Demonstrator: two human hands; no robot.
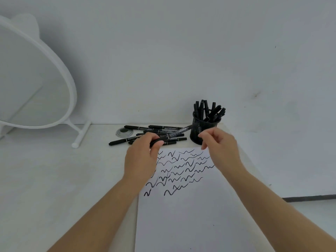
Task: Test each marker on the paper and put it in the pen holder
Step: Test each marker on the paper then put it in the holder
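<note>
- A pale surface (54, 179) against a bare wall carries everything; a round white-framed mirror (32, 73) on a stand leans at its far left.
- A white sheet of paper (181, 215) lies in front of the person, its upper half covered in rows of black test squiggles, its lower half blank.
- The left hand (143, 157), fingers curled, grips a black marker (174, 134) just above the loose pile, its far end pointing toward the holder.
- The right hand (220, 142) hovers just in front of the holder, fingers loosely curled and holding nothing that shows.
- A black mesh pen holder (203, 128) stands at the paper's far right corner, already crowded with markers.
- The pile of markers (158, 131) still to be tested lies to the holder's left.
- Judged from this, a fresh marker is being picked up; next it likely needs uncapping, a stroke on the blank paper, recapping, then the holder.
- White printing runs along the barrels, too small to read.
</note>
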